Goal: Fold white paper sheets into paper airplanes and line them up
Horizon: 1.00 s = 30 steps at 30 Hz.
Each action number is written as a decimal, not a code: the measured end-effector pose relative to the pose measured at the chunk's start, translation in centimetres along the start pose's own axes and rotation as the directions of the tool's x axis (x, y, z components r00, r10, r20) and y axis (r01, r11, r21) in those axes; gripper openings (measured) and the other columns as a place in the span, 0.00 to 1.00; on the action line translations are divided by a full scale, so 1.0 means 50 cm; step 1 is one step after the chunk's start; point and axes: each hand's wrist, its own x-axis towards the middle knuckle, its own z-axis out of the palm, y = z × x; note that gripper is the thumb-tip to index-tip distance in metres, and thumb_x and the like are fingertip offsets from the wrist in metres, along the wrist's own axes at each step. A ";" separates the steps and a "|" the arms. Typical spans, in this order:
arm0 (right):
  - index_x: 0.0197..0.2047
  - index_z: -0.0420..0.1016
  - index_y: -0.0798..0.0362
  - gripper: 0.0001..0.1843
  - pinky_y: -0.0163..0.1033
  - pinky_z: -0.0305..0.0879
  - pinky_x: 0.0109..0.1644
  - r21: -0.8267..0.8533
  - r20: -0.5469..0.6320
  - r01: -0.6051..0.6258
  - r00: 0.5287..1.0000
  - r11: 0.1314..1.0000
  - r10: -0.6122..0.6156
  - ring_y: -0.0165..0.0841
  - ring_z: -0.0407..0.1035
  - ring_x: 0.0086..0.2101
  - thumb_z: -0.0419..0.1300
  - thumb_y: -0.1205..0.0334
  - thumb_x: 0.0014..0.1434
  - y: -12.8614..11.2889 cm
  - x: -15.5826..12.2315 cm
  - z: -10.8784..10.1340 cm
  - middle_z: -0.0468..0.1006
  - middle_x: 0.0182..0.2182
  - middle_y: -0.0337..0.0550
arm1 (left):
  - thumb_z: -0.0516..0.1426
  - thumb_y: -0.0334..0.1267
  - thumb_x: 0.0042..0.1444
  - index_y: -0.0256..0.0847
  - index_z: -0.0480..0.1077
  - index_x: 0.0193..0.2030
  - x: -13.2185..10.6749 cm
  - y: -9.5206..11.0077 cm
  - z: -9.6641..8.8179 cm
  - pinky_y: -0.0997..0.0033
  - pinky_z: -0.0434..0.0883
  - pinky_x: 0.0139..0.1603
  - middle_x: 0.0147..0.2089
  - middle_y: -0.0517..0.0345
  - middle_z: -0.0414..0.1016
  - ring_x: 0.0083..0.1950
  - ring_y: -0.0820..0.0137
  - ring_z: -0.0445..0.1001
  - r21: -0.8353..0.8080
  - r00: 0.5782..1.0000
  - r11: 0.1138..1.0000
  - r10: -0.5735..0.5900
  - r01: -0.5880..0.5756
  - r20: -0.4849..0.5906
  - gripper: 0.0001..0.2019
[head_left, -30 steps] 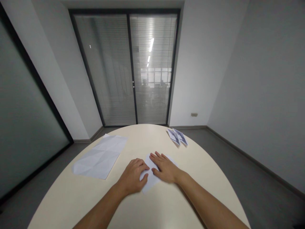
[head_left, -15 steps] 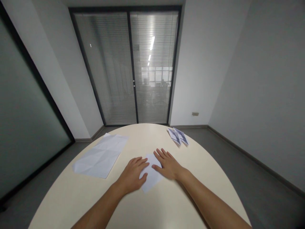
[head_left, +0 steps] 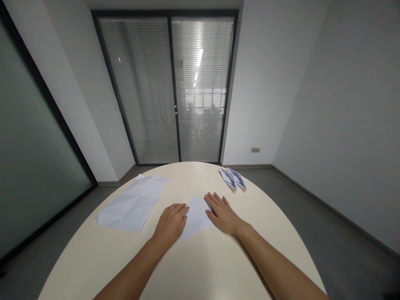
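Note:
A small folded white paper (head_left: 196, 216) lies on the cream oval table (head_left: 200, 266) in front of me. My left hand (head_left: 170, 223) lies flat on the paper's left edge, fingers stretched forward. My right hand (head_left: 222, 213) rests flat on its right edge, fingers spread and pointing away from me. Both hands press the paper down; neither one grips it.
A larger creased white sheet (head_left: 133, 203) lies to the left on the table. Two small printed folded papers (head_left: 233, 178) sit at the far right rim. Beyond the table are glass doors with blinds (head_left: 170, 89) and grey floor.
Both hands have slid apart across the folded paper, left hand leftward and right hand rightward, uncovering more of its middle. The paper has shifted slightly away from me.

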 end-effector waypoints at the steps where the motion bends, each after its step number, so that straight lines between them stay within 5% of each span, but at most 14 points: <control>1: 0.74 0.46 0.48 0.33 0.62 0.35 0.71 0.010 0.014 0.052 0.999 0.999 -0.052 0.47 0.36 0.71 0.44 0.50 0.70 -0.001 -0.001 -0.003 0.44 0.73 0.45 | 0.53 0.27 0.61 0.42 0.74 0.55 0.001 -0.004 -0.001 0.52 0.68 0.61 0.58 0.50 0.76 0.58 0.58 0.73 0.016 1.000 1.000 -0.007 0.007 -0.008 0.18; 5: 0.71 0.58 0.46 0.29 0.64 0.37 0.70 0.026 0.043 0.181 0.982 0.983 -0.182 0.48 0.41 0.70 0.47 0.53 0.68 -0.010 -0.002 -0.013 0.53 0.71 0.45 | 0.53 0.21 0.58 0.42 0.75 0.53 -0.003 -0.009 -0.003 0.56 0.68 0.61 0.57 0.52 0.78 0.58 0.60 0.74 0.003 0.999 0.999 0.052 -0.052 -0.001 0.20; 11: 0.62 0.71 0.49 0.23 0.61 0.40 0.71 -0.013 -0.057 0.217 0.974 0.976 -0.218 0.47 0.52 0.67 0.53 0.54 0.66 -0.031 -0.008 -0.024 0.68 0.64 0.48 | 0.54 0.28 0.61 0.43 0.76 0.49 -0.004 0.020 -0.006 0.58 0.72 0.56 0.49 0.54 0.81 0.51 0.62 0.77 -0.092 0.993 0.989 0.120 -0.118 0.017 0.14; 17: 0.71 0.57 0.51 0.29 0.58 0.44 0.71 0.040 0.042 0.287 0.957 0.957 -0.288 0.44 0.49 0.68 0.46 0.56 0.69 -0.048 -0.005 -0.010 0.59 0.69 0.48 | 0.54 0.30 0.61 0.46 0.75 0.53 -0.001 0.027 -0.013 0.59 0.71 0.60 0.56 0.56 0.77 0.56 0.64 0.75 -0.157 0.961 0.954 0.269 -0.257 0.061 0.16; 21: 0.73 0.51 0.53 0.32 0.60 0.41 0.72 0.034 0.087 0.193 0.977 0.981 -0.195 0.46 0.42 0.70 0.45 0.54 0.69 -0.043 -0.001 -0.008 0.51 0.71 0.49 | 0.56 0.32 0.60 0.45 0.75 0.53 -0.004 0.028 -0.019 0.57 0.70 0.60 0.57 0.54 0.77 0.56 0.62 0.75 -0.140 0.961 0.957 0.266 -0.254 0.077 0.16; 26: 0.73 0.52 0.56 0.32 0.61 0.40 0.71 -0.004 0.050 0.069 0.996 0.998 -0.069 0.49 0.41 0.70 0.45 0.52 0.70 -0.027 -0.002 -0.012 0.51 0.71 0.50 | 0.58 0.37 0.60 0.44 0.75 0.52 -0.008 0.037 -0.015 0.54 0.69 0.61 0.56 0.53 0.77 0.57 0.59 0.73 -0.087 0.969 0.969 0.239 -0.233 0.069 0.14; 30: 0.70 0.59 0.53 0.29 0.61 0.44 0.70 -0.027 -0.074 0.098 0.992 0.995 -0.099 0.49 0.47 0.69 0.48 0.54 0.69 -0.019 -0.003 -0.013 0.59 0.69 0.49 | 0.57 0.37 0.61 0.43 0.74 0.52 -0.010 0.033 -0.013 0.53 0.67 0.62 0.57 0.52 0.77 0.59 0.59 0.71 -0.029 0.980 0.982 0.186 -0.185 0.063 0.13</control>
